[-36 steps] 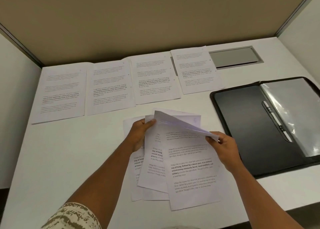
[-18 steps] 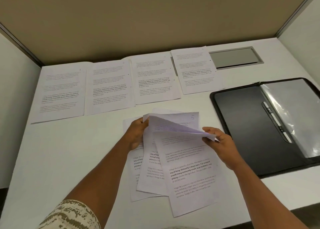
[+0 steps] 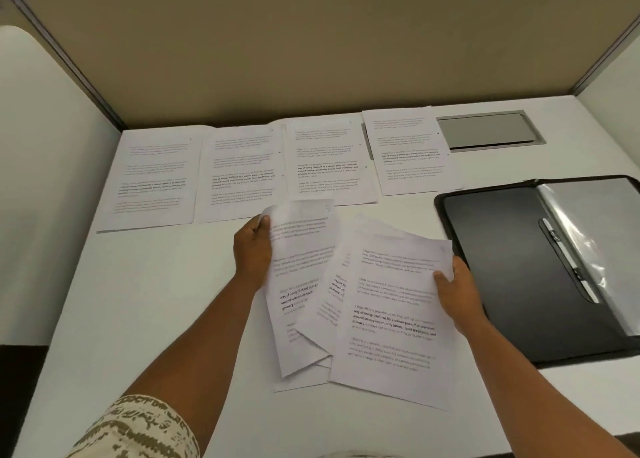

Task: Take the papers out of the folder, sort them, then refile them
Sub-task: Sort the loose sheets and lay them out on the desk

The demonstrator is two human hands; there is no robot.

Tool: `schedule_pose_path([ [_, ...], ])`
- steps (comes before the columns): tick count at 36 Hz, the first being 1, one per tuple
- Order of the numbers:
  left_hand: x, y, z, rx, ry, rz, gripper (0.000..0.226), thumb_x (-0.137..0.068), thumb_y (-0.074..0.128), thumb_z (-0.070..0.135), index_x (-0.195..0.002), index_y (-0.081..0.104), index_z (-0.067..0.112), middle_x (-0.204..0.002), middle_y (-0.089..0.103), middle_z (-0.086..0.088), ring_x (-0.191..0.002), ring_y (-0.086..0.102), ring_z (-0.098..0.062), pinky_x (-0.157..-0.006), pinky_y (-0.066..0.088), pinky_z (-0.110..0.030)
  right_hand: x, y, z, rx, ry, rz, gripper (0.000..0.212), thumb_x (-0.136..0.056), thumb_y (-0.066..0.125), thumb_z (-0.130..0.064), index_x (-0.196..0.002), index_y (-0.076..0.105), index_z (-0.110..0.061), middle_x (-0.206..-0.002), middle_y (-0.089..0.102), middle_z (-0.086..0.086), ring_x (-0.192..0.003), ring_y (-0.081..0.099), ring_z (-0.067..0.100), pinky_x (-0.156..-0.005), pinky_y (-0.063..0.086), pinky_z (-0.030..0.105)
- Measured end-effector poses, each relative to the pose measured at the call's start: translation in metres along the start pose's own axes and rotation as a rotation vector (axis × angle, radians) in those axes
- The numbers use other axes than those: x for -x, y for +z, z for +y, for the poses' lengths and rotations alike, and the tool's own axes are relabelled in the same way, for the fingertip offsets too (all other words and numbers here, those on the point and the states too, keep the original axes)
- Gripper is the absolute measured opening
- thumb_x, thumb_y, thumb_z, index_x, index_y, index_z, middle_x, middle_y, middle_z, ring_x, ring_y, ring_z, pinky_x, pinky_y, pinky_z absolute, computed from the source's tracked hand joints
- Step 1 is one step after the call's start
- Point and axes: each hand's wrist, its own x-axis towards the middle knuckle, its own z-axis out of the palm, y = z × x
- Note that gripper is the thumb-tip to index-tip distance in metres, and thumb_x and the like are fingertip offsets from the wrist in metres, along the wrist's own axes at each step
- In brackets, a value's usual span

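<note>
White printed paper sheets cover much of the pale tabletop (image 3: 145, 301): four sorted pages (image 3: 284, 166) lie side by side along the far edge, and the open black folder (image 3: 502, 270) sits at the right, apparently emptied. The left hand (image 3: 252, 249) pinches the top corner of one lifted sheet (image 3: 301, 249) marked with what looks like a handwritten 5. The right hand (image 3: 453, 291) grips the right edge of the fanned unsorted stack (image 3: 388, 319) near the person. To do this step well, peel the single page fully clear while the right hand steadies the stack, check its number, then lay it flat next in the row.
</note>
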Motion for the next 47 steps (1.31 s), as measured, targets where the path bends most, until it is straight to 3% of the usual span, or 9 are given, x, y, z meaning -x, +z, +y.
schedule_pose_path([
  [9,0.016,-0.053,0.024,0.116,-0.096,-0.021,0.028,-0.096,0.064,0.033,-0.079,0.065,0.011,-0.076,0.068,-0.001,-0.073,0.063,-0.019,-0.07,0.054,-0.036,0.008,0.018,-0.028,0.177,-0.093,0.075,0.055,-0.1,0.052,-0.012,-0.152,0.035,-0.013,-0.141,0.052,0.014,-0.128,0.051,0.036,-0.097,0.045,0.041],
  [14,0.03,-0.072,0.067,0.169,-0.093,-0.179,0.032,-0.095,0.067,0.033,-0.104,0.069,0.003,-0.097,0.074,-0.016,-0.083,0.071,-0.029,-0.076,0.06,-0.044,0.021,0.046,-0.046,0.365,-0.284,0.148,0.064,-0.098,0.06,-0.023,-0.153,0.033,-0.005,-0.153,0.039,0.019,-0.14,0.036,0.037,-0.115,0.031,0.048],
  [18,0.045,-0.077,0.093,0.2,-0.074,-0.27,0.027,-0.096,0.065,0.029,-0.107,0.068,0.005,-0.094,0.075,-0.012,-0.079,0.072,-0.026,-0.07,0.061,-0.037,0.045,0.076,-0.076,0.257,-0.475,-0.095,0.061,-0.096,0.067,-0.026,-0.148,0.043,-0.007,-0.149,0.046,0.013,-0.138,0.043,0.03,-0.114,0.032,0.037],
  [24,0.064,-0.08,0.113,0.205,-0.056,-0.384,0.034,-0.095,0.065,0.034,-0.113,0.066,0.006,-0.098,0.074,-0.012,-0.083,0.071,-0.029,-0.078,0.059,-0.042,0.073,0.097,-0.112,-0.095,-0.226,-0.56,0.092,-0.08,0.077,-0.055,-0.155,0.033,-0.027,-0.157,0.041,-0.004,-0.144,0.038,0.018,-0.114,0.039,0.05],
  [29,0.072,-0.082,0.123,0.256,-0.041,-0.4,0.028,-0.096,0.063,0.035,-0.108,0.066,0.01,-0.093,0.075,-0.009,-0.078,0.072,-0.025,-0.068,0.06,-0.035,0.083,0.096,-0.119,-0.365,-0.151,-0.815,0.055,-0.09,0.072,-0.035,-0.14,0.05,-0.025,-0.129,0.068,-0.01,-0.128,0.057,0.017,-0.111,0.036,0.049],
  [35,0.07,-0.077,0.126,0.375,-0.058,-0.352,0.028,-0.095,0.065,0.032,-0.112,0.067,0.009,-0.1,0.074,-0.009,-0.087,0.071,-0.026,-0.073,0.059,-0.037,0.082,0.087,-0.117,-0.531,-0.153,-0.633,0.028,-0.098,0.061,-0.008,-0.126,0.064,-0.006,-0.121,0.072,0.009,-0.114,0.068,0.031,-0.096,0.057,0.043],
  [38,0.068,-0.071,0.125,0.421,-0.055,-0.345,0.03,-0.095,0.066,0.03,-0.116,0.066,0.009,-0.107,0.073,-0.012,-0.093,0.07,-0.028,-0.086,0.058,-0.045,0.077,0.076,-0.122,-0.577,-0.172,-0.557,0.024,-0.098,0.061,-0.009,-0.121,0.066,-0.007,-0.118,0.073,0.009,-0.107,0.07,0.028,-0.082,0.059,0.035],
  [42,0.067,-0.062,0.12,0.377,-0.036,-0.348,0.036,-0.092,0.068,0.042,-0.112,0.065,0.012,-0.106,0.072,-0.012,-0.092,0.068,-0.03,-0.085,0.055,-0.047,0.065,0.061,-0.127,-0.619,-0.196,-0.459,0.016,-0.098,0.062,-0.009,-0.112,0.069,-0.01,-0.111,0.075,0.01,-0.103,0.07,0.031,-0.088,0.058,0.042],
  [47,0.071,-0.038,0.104,0.365,-0.021,-0.41,0.056,-0.093,0.057,0.055,-0.133,0.06,0.016,-0.125,0.066,-0.014,-0.112,0.064,-0.034,-0.095,0.051,-0.056,0.046,0.034,-0.132,-0.679,-0.209,-0.38,0.014,-0.099,0.06,-0.008,-0.109,0.069,-0.009,-0.106,0.076,0.008,-0.095,0.073,0.025,-0.081,0.06,0.035],
])
